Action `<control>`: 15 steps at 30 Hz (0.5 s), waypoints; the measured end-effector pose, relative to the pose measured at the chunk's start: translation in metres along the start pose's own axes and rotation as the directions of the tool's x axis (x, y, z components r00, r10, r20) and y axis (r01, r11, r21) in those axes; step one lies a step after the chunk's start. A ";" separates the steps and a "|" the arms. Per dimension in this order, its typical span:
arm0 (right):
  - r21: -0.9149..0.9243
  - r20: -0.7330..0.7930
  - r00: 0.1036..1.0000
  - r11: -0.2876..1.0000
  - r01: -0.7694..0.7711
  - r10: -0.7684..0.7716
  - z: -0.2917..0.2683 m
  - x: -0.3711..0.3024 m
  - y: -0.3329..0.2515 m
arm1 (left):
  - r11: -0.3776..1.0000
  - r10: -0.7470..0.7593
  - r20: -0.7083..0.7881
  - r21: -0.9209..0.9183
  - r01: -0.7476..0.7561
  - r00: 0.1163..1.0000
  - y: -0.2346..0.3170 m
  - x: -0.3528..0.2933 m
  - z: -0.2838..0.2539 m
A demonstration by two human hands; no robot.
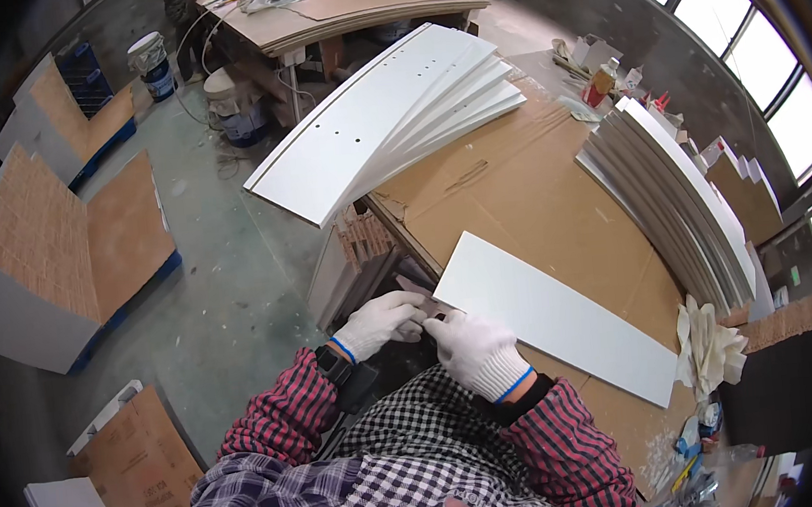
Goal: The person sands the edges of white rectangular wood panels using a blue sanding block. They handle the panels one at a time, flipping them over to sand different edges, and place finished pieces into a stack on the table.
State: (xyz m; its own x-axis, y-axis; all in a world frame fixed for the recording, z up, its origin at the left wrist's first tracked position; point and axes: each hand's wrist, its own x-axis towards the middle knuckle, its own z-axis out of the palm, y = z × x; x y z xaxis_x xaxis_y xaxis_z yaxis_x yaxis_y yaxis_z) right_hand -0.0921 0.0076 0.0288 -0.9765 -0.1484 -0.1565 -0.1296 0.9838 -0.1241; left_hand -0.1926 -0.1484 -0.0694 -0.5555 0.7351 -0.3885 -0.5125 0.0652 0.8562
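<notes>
My left hand (383,324), in a white knit glove with a blue-edged cuff, is closed with its fingertips close to those of my right hand. My right hand (479,353), gloved alike, is curled by the near left corner of a white panel (557,319). A small dark bit shows at the fingertips; what the fingers hold is too small to make out. The panel lies flat on the cardboard-covered bench (516,191), its left end beside my hands.
Fanned white panels with drilled holes (357,140) overhang the bench's far left edge. More panels (677,206) stand stacked at the right, near a crumpled cloth (711,347) and a bottle (601,82). Boards on pallets (129,229) and buckets (237,104) stand on the floor at left.
</notes>
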 end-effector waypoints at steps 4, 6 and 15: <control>0.277 -0.162 0.978 0.957 -0.081 0.130 -0.004 -0.021 0.012 | 0.995 0.083 0.024 -0.059 -0.081 0.996 0.014 0.002 0.001; 0.344 -0.242 0.943 0.929 -0.136 0.227 0.003 -0.040 0.027 | 0.998 0.034 0.025 -0.054 -0.033 0.999 0.026 0.008 0.015; 0.467 -0.058 0.825 0.746 -0.475 0.562 0.014 -0.084 0.070 | 0.999 0.018 -0.090 0.045 -0.014 0.996 0.016 0.011 0.038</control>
State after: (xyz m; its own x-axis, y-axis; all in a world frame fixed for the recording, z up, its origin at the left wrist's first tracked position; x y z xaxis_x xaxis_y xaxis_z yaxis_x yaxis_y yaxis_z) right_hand -0.0170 0.0872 0.0192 -0.8885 0.4364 -0.1419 0.4478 0.7570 -0.4758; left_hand -0.1820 -0.1138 -0.0466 -0.6214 0.6721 -0.4026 -0.4749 0.0855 0.8759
